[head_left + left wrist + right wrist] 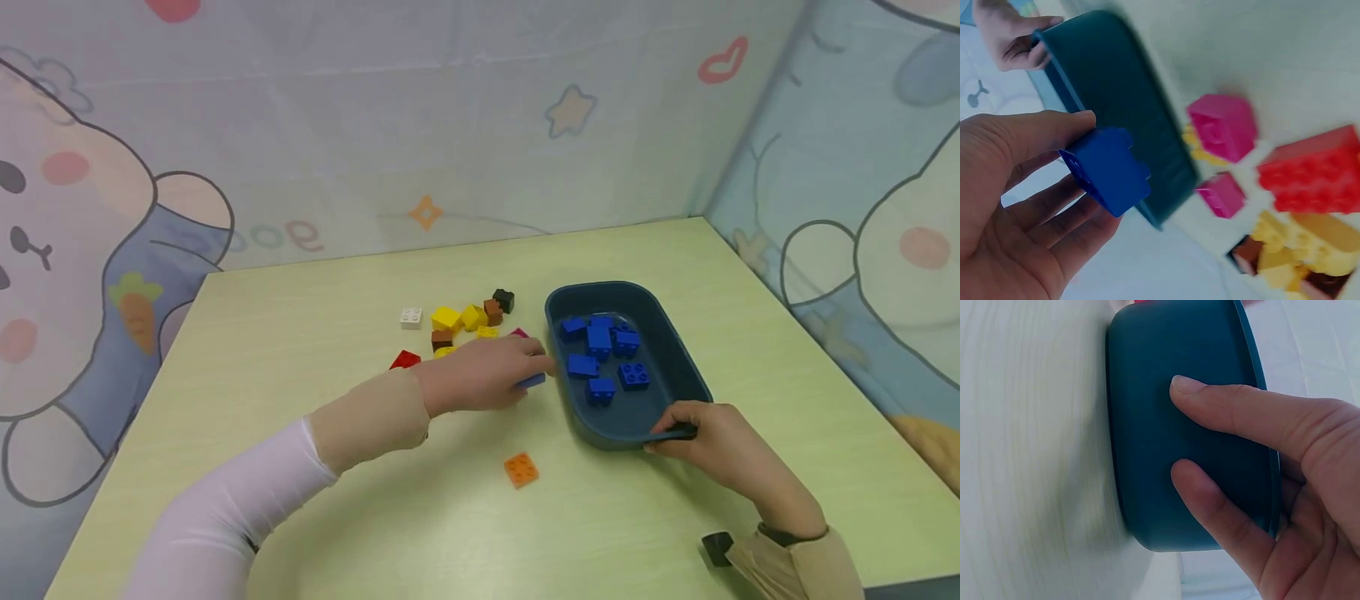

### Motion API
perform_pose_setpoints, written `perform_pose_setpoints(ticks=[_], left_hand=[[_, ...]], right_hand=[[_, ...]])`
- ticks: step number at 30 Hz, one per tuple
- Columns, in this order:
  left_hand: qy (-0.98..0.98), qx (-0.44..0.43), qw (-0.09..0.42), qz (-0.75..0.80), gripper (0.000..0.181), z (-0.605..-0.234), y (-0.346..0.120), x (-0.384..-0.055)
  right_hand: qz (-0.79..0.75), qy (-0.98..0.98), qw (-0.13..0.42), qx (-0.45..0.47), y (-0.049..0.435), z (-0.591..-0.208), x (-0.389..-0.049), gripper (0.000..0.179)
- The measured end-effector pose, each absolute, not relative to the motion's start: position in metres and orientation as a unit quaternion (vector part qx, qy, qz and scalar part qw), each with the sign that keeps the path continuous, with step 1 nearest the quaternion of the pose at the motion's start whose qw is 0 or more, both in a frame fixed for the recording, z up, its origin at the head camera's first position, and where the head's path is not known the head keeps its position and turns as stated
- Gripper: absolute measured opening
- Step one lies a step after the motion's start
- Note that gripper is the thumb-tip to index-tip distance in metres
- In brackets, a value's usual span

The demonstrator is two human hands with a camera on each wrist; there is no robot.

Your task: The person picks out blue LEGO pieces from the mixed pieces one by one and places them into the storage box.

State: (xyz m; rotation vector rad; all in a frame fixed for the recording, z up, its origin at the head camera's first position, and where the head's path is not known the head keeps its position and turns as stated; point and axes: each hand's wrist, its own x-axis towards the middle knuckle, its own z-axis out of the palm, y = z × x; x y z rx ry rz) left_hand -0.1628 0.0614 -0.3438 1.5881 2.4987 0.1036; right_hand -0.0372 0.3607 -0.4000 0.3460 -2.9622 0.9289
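Observation:
A blue toy brick [1110, 169] is pinched between the thumb and fingers of my left hand [491, 372], just left of a dark teal tray [678, 367]. In the left wrist view the brick is apart from the hand's palm, with the tray behind it. Several blue bricks [598, 340] lie inside the tray. My right hand [712, 437] grips the tray's near right rim; in the right wrist view its thumb and a finger lie against the outer wall.
Left of the tray are yellow bricks [446, 319], brown bricks [442, 340], a black brick [504, 300], a white brick [411, 317], a red brick [406, 359] and pink bricks [1225, 127]. An orange brick [521, 470] lies nearer on the table [360, 533]. Printed cloth hangs behind.

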Motion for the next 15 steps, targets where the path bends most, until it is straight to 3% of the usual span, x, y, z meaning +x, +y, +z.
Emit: perform_pose_setpoints(ticks=[15], left_hand=[[0.808,0.586,0.037,-0.055,0.040,-0.284,0.154,-0.142]], right_hand=[[0.298,-0.950,-0.002,0.096,0.361,-0.398,-0.038,0.012]])
